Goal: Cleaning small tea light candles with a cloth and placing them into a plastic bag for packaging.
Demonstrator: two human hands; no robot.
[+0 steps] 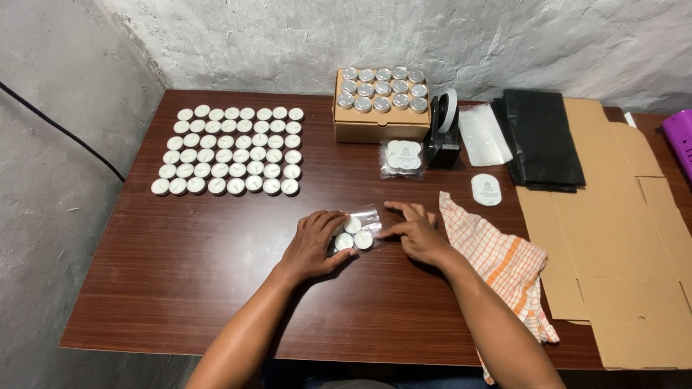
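Observation:
A small clear plastic bag point(358, 232) with white tealight candles inside lies on the dark wooden table point(202, 259) in front of me. My left hand point(315, 245) grips the bag's left side, fingers curled over it. My right hand point(414, 232) rests on the bag's right edge, fingertips pinching the plastic. Several rows of loose white tealights point(231, 150) are laid out in a grid at the far left.
A cardboard box point(380, 119) topped with silver tealight cups stands at the back. Beside it are a filled bag of candles point(402, 158), a black tape dispenser point(442, 133), clear bags point(484, 135), an oval sticker point(486, 189), black sheets point(542, 137), flat cardboard point(620, 238) and a checked cloth point(497, 263).

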